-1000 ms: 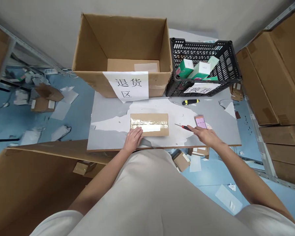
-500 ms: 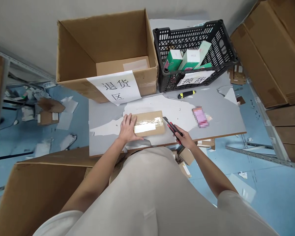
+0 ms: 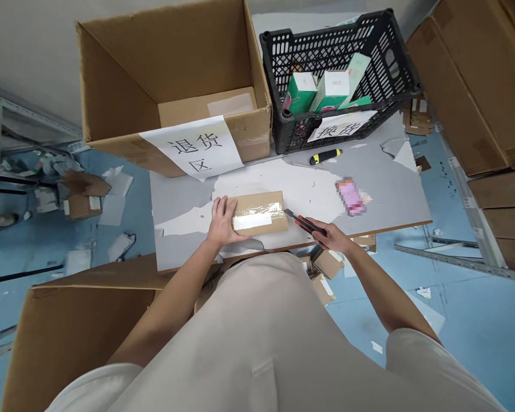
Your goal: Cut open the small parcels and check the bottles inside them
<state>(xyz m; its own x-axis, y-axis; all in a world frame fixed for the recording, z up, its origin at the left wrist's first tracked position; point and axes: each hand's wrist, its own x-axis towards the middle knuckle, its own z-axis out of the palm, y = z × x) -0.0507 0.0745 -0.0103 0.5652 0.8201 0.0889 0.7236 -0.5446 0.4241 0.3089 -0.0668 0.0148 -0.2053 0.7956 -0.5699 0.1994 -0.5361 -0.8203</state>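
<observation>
A small taped cardboard box point(image 3: 264, 202) with a white label lies on the table. My left hand point(image 3: 221, 223) grips its left end, fingers over the far edge and thumb along the near edge. In my right hand point(image 3: 328, 236) is a black and red box cutter point(image 3: 308, 224), its blade extended. The blade tip points left and is close to the box's right end; whether it touches the cardboard I cannot tell. Clear tape shines on the box's top.
A large open carton point(image 3: 124, 143) with a paper sign stands at the back of the table point(image 3: 381, 200). Beside it is a black crate point(image 3: 283, 131) holding green and white boxes. A yellow and black cutter point(image 3: 325, 157) and a pixelated pink item point(image 3: 351, 196) lie to the right.
My right hand has shifted slightly right, and the box cutter now lies at a flatter angle, tip beside the box's right end. My left hand keeps its hold. The view has tilted slightly.
</observation>
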